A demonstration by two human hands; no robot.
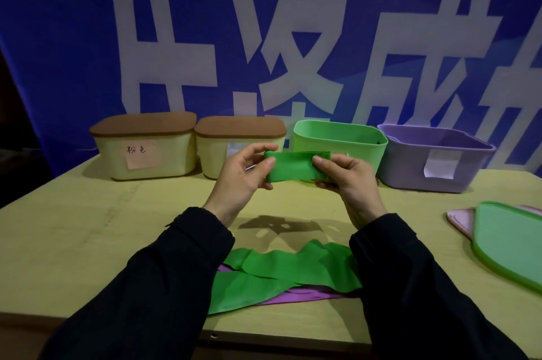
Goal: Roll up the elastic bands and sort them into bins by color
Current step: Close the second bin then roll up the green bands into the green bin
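Both hands, left hand (240,174) & right hand (346,177), pinched the folded green elastic band (294,167) w/ curled fingers, prob. to tighten the roll before the green bin (340,142).

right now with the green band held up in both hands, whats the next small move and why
Probably drop it into the green bin. The green band looks folded into a compact bundle, pinched between the left hand and right hand, and that open bin sits just behind, matching its colour.
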